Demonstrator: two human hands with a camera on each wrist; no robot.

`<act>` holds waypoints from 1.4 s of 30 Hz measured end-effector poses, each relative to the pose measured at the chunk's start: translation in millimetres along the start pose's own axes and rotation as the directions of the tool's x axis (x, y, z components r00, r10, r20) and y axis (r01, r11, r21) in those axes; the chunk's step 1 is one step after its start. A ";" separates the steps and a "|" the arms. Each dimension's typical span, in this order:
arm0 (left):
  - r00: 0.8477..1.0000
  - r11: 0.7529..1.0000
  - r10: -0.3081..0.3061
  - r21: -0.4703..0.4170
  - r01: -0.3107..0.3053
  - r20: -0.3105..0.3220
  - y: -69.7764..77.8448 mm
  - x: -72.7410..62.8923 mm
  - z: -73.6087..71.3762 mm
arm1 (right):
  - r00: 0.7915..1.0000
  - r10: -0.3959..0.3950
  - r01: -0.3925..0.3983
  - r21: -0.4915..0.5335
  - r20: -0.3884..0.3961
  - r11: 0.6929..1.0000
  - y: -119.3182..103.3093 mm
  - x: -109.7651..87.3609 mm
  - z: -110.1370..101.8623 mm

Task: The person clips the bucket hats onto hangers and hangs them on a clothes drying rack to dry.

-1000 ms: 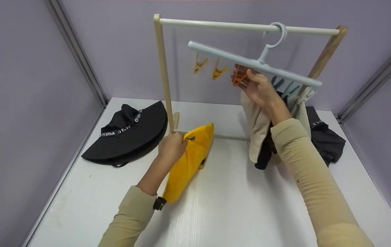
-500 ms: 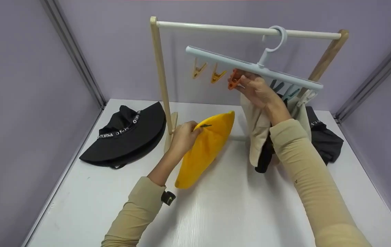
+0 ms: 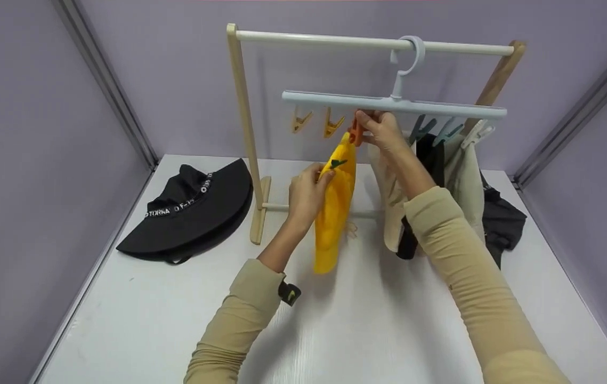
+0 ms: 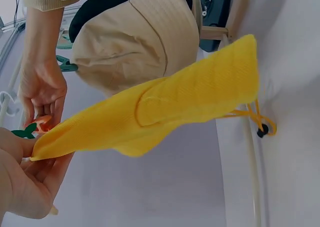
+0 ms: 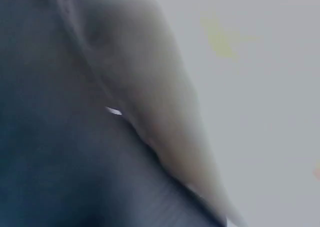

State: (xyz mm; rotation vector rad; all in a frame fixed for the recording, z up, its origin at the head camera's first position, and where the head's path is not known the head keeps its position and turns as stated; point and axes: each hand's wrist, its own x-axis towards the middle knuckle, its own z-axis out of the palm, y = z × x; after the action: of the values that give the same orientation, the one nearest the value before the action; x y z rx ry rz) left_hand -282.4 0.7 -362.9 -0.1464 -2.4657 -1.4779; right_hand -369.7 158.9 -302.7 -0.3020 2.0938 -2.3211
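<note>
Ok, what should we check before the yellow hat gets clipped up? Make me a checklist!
1. Left hand pinches the yellow hat: ok.
2. Right hand grips the orange clip: ok.
3. Top of the yellow hat up by the orange clip: ok.
4. Hat edge between the clip's jaws: cannot tell, fingers and cloth hide it.
5. Hanger hooked over the white rod: ok.

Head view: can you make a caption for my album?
Left grip pinches a yellow hat close to an orange clip in the right grip.
</note>
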 end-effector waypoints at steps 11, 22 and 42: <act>0.999 0.998 -0.005 -0.067 0.009 0.052 9.6 13.4 9.6 | 1.000 -0.018 0.020 -0.099 0.012 0.995 3.9 0.4 11.0; 0.998 0.990 -0.051 -0.133 0.055 0.035 11.4 18.7 15.5 | 1.000 -0.005 0.006 -0.096 0.009 0.995 0.3 -0.8 13.1; 0.992 0.988 0.010 -0.153 -0.029 -0.126 18.4 30.4 29.0 | 0.998 -0.062 0.065 -0.123 0.023 0.990 4.2 -1.3 12.2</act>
State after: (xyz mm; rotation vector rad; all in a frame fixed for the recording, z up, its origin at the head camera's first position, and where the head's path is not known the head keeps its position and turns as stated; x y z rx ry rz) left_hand -312.5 33.4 -351.8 -0.1039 -2.2463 -1.6182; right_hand -367.2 146.5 -305.9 -0.3962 2.2564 -2.2154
